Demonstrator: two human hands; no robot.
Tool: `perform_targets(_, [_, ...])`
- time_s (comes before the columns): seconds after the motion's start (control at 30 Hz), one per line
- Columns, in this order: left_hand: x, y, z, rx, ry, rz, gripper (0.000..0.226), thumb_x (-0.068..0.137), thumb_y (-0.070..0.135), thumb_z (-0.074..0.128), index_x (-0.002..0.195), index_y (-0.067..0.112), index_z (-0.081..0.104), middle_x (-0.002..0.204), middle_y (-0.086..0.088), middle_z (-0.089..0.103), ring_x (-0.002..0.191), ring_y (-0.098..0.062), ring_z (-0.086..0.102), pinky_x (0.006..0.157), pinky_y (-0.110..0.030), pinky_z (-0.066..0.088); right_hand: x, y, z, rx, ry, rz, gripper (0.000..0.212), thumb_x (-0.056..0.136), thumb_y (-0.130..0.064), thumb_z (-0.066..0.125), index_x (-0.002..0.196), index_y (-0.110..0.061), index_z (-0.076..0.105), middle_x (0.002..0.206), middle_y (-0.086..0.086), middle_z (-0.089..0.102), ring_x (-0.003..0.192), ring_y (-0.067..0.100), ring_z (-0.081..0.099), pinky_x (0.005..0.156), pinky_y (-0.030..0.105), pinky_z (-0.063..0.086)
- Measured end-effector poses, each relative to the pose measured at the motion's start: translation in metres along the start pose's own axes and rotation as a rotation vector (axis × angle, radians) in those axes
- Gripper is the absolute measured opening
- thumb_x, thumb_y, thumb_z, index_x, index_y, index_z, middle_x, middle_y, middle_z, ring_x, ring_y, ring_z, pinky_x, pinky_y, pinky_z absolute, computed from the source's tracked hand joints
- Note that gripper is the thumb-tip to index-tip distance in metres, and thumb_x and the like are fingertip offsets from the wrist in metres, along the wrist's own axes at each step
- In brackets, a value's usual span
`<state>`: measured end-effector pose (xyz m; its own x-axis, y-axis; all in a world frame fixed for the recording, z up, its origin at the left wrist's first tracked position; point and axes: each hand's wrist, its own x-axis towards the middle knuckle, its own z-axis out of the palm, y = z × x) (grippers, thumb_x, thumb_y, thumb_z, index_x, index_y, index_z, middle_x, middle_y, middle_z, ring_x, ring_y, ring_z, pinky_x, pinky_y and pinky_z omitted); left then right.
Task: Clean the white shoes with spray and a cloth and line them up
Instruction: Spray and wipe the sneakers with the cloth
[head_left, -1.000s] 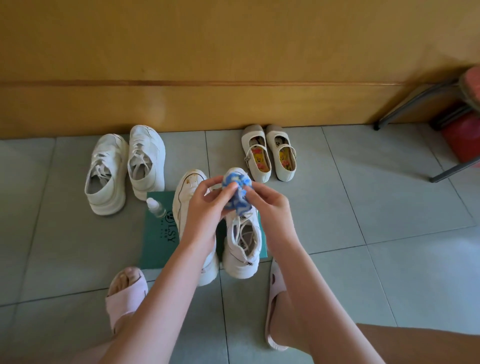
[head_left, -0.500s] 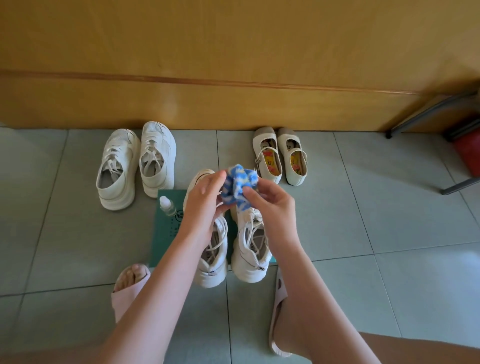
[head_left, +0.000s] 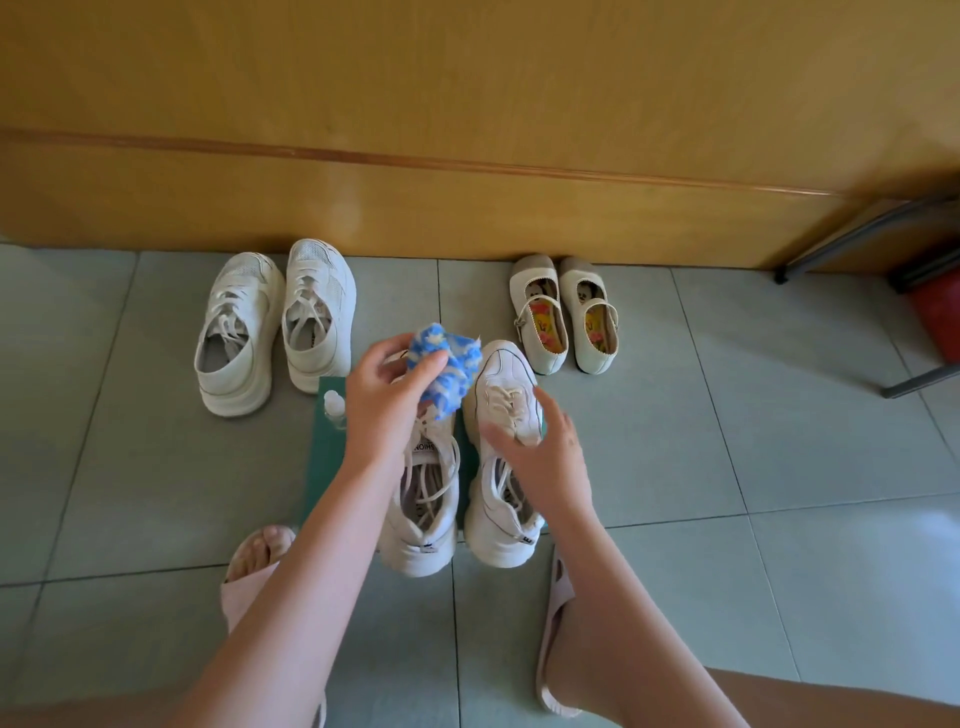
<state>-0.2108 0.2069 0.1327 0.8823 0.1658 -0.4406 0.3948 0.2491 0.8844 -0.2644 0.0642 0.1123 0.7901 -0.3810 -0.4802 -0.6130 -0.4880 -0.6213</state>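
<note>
Right hand (head_left: 540, 457) off the cloth (head_left: 445, 370) now, fingers spread over the right sneaker (head_left: 503, 457); left hand (head_left: 387, 400) pinching cloth above the left sneaker (head_left: 423, 499).

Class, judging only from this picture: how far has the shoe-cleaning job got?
Done, seemingly: two pairs stand side by side at the wall, the sneakers and the strap shoes. In hand: the left hand holds the blue cloth while the right hand reaches onto a sneaker on the green mat. Left: wiping this pair and lining it up.
</note>
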Motion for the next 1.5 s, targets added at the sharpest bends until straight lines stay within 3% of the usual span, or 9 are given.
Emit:
perform_targets(0.13, [0.004,-0.003,-0.001,0.084,0.045,0.077,0.026,0.079,0.017,0.075,0.101,0.017,0.062,0.094,-0.011,0.070,0.079,-0.016,0.068,0.067,-0.026,0.056,-0.003,0.007,0.013,-0.230,-0.021,0.015,0.086,0.079,-0.062,0.059,0.148,-0.035,0.015,0.150,-0.005,0.032,0.126,0.021,0.046,0.083,0.035,0.047])
perform_targets(0.23, [0.006,-0.007,0.000,0.165,0.054,0.126,0.025,0.077,0.023,0.076,0.099,0.021,0.063,0.092,-0.008,0.070,0.087,-0.020,0.069,0.075,-0.036,0.057,-0.002,0.008,0.010,-0.279,0.019,0.019,0.076,0.086,-0.054,0.055,0.148,-0.035,0.017,0.144,-0.005,0.042,0.122,0.021,0.050,0.084,0.033,0.045])
perform_targets(0.37, [0.009,-0.008,0.004,0.277,0.076,0.199,0.024,0.079,0.026,0.074,0.099,0.022,0.061,0.083,0.006,0.067,0.084,-0.013,0.067,0.068,-0.026,0.055,-0.001,0.017,0.004,-0.179,0.025,0.007,0.066,0.084,-0.049,0.059,0.142,-0.039,0.030,0.137,-0.009,0.050,0.113,0.018,0.055,0.084,0.035,0.050])
perform_targets(0.57, [0.019,-0.009,0.016,0.305,0.101,0.225,0.022,0.080,0.025,0.073,0.099,0.020,0.061,0.081,0.006,0.066,0.080,-0.016,0.067,0.070,-0.042,0.057,0.000,0.007,0.014,-0.264,-0.016,0.056,0.076,0.082,-0.055,0.058,0.143,-0.026,0.023,0.145,-0.004,0.038,0.119,0.026,0.051,0.085,0.035,0.041])
perform_targets(0.7, [0.024,-0.010,0.019,0.328,0.113,0.282,0.024,0.081,0.025,0.072,0.102,0.019,0.062,0.083,0.013,0.063,0.080,-0.002,0.062,0.068,-0.026,0.054,0.003,0.006,0.018,-0.287,0.018,0.062,0.076,0.081,-0.055,0.060,0.141,-0.025,0.024,0.143,-0.003,0.039,0.117,0.027,0.052,0.088,0.036,0.042])
perform_targets(0.93, [0.036,-0.022,0.028,0.410,0.112,0.309,0.022,0.082,0.024,0.070,0.103,0.018,0.063,0.082,0.016,0.060,0.071,0.015,0.055,0.058,-0.006,0.043,0.002,0.040,-0.008,0.046,0.036,-0.023,0.073,0.081,-0.049,0.065,0.141,-0.051,0.024,0.134,-0.012,0.053,0.115,0.015,0.054,0.080,0.032,0.047])
perform_targets(1.13, [0.063,-0.029,0.074,0.584,0.067,0.447,0.024,0.082,0.022,0.068,0.106,0.020,0.065,0.097,0.004,0.068,0.086,-0.012,0.061,0.069,-0.032,0.052,0.004,0.052,-0.021,0.209,-0.021,-0.067,0.066,0.081,-0.040,0.069,0.139,-0.047,0.036,0.124,-0.016,0.060,0.110,0.005,0.056,0.092,0.030,0.048])
perform_targets(1.33, [0.073,-0.057,0.090,0.855,-0.082,0.512,0.023,0.084,0.031,0.068,0.104,0.021,0.066,0.093,0.003,0.069,0.082,-0.014,0.061,0.057,-0.024,0.041,0.009,0.058,-0.021,0.260,-0.024,-0.081,0.064,0.082,-0.036,0.069,0.138,-0.046,0.039,0.121,-0.018,0.061,0.106,-0.001,0.058,0.082,0.018,0.048])
perform_targets(1.5, [0.058,-0.074,0.079,0.888,-0.056,0.582,0.024,0.087,0.026,0.064,0.111,0.020,0.066,0.101,0.003,0.069,0.088,-0.014,0.062,0.064,-0.020,0.042,0.014,0.065,-0.021,0.315,-0.040,-0.098,0.062,0.081,-0.033,0.071,0.135,-0.046,0.043,0.116,-0.020,0.064,0.102,-0.004,0.061,0.084,0.022,0.053])
